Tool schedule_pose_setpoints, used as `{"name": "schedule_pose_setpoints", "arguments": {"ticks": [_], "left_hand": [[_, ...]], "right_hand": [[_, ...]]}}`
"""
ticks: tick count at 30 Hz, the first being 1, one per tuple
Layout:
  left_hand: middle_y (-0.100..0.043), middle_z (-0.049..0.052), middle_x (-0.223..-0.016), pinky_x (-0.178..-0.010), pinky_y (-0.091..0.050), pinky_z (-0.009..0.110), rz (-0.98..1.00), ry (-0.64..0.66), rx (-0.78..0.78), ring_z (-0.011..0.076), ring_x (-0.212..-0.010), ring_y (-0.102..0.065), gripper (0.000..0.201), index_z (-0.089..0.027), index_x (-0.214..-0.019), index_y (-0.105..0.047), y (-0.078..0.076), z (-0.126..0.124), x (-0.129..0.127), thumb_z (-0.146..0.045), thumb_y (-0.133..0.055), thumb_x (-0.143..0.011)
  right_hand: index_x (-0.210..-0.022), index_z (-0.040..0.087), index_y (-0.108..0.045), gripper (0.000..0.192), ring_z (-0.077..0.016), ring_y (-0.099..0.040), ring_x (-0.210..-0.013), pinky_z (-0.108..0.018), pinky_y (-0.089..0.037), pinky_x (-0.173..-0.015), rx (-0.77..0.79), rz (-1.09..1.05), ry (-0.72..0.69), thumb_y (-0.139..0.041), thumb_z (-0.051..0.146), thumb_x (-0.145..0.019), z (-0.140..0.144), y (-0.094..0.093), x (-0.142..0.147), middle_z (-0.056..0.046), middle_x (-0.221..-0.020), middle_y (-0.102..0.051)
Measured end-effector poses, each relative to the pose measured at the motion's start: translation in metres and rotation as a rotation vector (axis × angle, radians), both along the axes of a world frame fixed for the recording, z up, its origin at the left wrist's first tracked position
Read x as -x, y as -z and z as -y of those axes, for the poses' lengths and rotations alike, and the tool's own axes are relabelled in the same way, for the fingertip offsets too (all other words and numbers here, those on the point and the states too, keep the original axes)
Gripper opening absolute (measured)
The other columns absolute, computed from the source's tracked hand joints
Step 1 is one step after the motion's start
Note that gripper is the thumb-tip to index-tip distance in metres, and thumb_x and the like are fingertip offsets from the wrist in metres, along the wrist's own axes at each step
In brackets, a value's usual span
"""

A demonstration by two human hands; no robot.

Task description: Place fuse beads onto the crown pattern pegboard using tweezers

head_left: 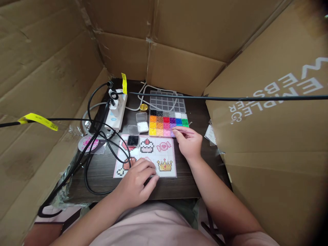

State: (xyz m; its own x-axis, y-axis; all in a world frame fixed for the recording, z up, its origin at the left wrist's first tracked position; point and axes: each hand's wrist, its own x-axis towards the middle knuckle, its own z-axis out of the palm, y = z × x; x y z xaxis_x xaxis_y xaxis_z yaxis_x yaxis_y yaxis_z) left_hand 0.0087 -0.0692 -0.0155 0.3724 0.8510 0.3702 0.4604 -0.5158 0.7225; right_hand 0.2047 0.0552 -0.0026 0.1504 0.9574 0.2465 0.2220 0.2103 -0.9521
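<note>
Tweezers, thin and pink, are pinched in the right hand, tips leftward over the multicoloured compartmented bead box; the left hand is pressed flat on the white pattern sheet.

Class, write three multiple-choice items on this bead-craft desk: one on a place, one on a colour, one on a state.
1. Where does the left hand rest?
A on the pattern sheet
B on the power strip
C in the bead box

2. What colour is the crown on the sheet?
A green
B yellow
C blue

3. The bead box lid is:
A shut
B open
C missing

Answers: 1 A, the hand lies on the sheet's lower part; 2 B, yellow beads drawn; 3 B, the clear lid is folded back.
</note>
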Motion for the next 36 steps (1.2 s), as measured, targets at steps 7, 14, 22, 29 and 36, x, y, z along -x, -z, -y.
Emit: {"name": "schedule_pose_setpoints", "arguments": {"ticks": [7, 14, 22, 29, 36], "left_hand": [[-0.064, 0.006, -0.093, -0.081, -0.047, 0.034, -0.007, 0.003, 0.002, 0.0175, -0.090, -0.056, 0.006, -0.017, -0.091, -0.061, 0.000, 0.000, 0.001, -0.013, -0.057, -0.092], [-0.064, 0.005, -0.093, -0.081, -0.046, 0.033, -0.010, 0.001, -0.008, 0.0175, -0.090, -0.056, 0.006, -0.017, -0.091, -0.061, 0.000, -0.001, 0.000, -0.012, -0.058, -0.091], [-0.065, 0.006, -0.093, -0.081, -0.046, 0.033, 0.002, -0.002, -0.015, 0.0173, -0.089, -0.056, 0.006, -0.017, -0.092, -0.062, 0.000, 0.000, 0.000, -0.012, -0.059, -0.091], [-0.065, 0.006, -0.093, -0.081, -0.047, 0.034, -0.004, 0.001, -0.016, 0.0176, -0.090, -0.057, 0.006, -0.017, -0.092, -0.062, -0.001, 0.000, 0.001, -0.012, -0.059, -0.091], [-0.065, 0.006, -0.093, -0.082, -0.047, 0.034, -0.012, 0.001, -0.011, 0.0180, -0.090, -0.057, 0.005, -0.017, -0.091, -0.062, -0.001, -0.001, 0.001, -0.013, -0.059, -0.091]], "right_hand": [[-0.079, 0.019, -0.080, 0.005, -0.0187, -0.072, -0.074, -0.030, -0.060, -0.069, 0.149, -0.007, -0.384, -0.077, 0.022, -0.077, 0.035, -0.007, -0.024, -0.007, -0.083, -0.078], [-0.077, 0.019, -0.079, 0.005, -0.0179, -0.072, -0.071, -0.027, -0.059, -0.066, 0.245, -0.024, -0.638, -0.079, 0.024, -0.076, 0.041, 0.005, -0.034, -0.007, -0.078, -0.077], [-0.075, 0.017, -0.078, 0.004, -0.0175, -0.072, -0.071, -0.028, -0.058, -0.066, 0.192, 0.015, -0.739, -0.078, 0.020, -0.077, 0.038, 0.006, -0.037, -0.008, -0.078, -0.077], [-0.076, 0.017, -0.078, 0.002, -0.0171, -0.072, -0.072, -0.027, -0.058, -0.068, 0.178, 0.025, -0.759, -0.078, 0.018, -0.078, 0.039, 0.005, -0.036, -0.008, -0.078, -0.077], [-0.075, 0.017, -0.078, 0.004, -0.0177, -0.072, -0.071, -0.028, -0.058, -0.067, 0.191, 0.021, -0.744, -0.078, 0.021, -0.077, 0.039, 0.005, -0.036, -0.008, -0.078, -0.077]]}}
